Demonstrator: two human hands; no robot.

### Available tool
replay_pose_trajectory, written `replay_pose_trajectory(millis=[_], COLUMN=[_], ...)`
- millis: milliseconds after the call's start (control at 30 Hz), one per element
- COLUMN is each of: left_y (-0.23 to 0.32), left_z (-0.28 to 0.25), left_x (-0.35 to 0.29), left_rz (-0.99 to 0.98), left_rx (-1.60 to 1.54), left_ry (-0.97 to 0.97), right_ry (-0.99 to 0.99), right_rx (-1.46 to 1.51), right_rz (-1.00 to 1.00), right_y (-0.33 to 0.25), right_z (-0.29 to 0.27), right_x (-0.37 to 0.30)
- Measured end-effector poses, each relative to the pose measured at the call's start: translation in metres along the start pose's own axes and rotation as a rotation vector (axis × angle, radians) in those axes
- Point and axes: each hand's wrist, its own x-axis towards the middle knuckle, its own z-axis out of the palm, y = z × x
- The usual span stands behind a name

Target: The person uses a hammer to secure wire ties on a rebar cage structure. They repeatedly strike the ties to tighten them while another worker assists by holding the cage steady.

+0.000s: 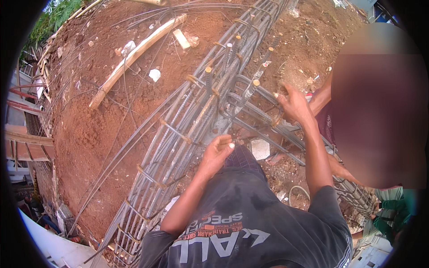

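Note:
My left hand (216,154) is just on the near side of a long cage of steel reinforcing bars (172,134). Its fingers are curled in toward the thumb, and what they hold, if anything, is hidden. Over a second bar cage (263,123) that joins the long one from the right, my right hand (292,103) is raised with thumb and forefinger apart. I see nothing in it; its other fingers are partly hidden. Upright bars with yellowish ends (256,83) stand at the joint. Bent stirrups (192,79) wrap the long cage.
Close on my right is another person (377,116), arms reaching toward the side cage. Further right appears someone in green (395,214). A wooden pole (138,56) and a small wood block (181,39) lie on the red soil. A pale block (259,149) sits below the joint.

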Motion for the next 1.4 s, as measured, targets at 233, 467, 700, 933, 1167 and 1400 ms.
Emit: replay_pose_trajectory(millis=[233,467,700,933,1167,1400], left_y=[-0.036,-0.024,0.031,0.061,0.059,0.013], left_z=[0.092,0.102,0.122,0.105,0.107,0.047], left_x=[0.109,0.17,0.119,0.107,0.114,0.079], left_rz=[-0.042,-0.049,0.122,0.182,0.176,0.051], left_rx=[-0.331,-0.873,-0.802,-0.781,-0.755,-0.027], left_ry=[-0.046,0.178,-0.168,-0.259,-0.394,-0.423], right_ry=[-0.88,-1.001,-0.919,-0.84,-0.841,-0.903], right_rx=[0.179,0.318,0.289,0.482,0.46,0.226], right_rz=[-0.015,0.189,0.219,0.128,0.276,0.272], right_y=[0.032,0.038,-0.008,-0.041,-0.04,-0.045], right_z=[0.058,0.095,-0.025,-0.045,-0.052,-0.059], right_x=[0.09,0.098,0.074,0.071,0.068,0.08])
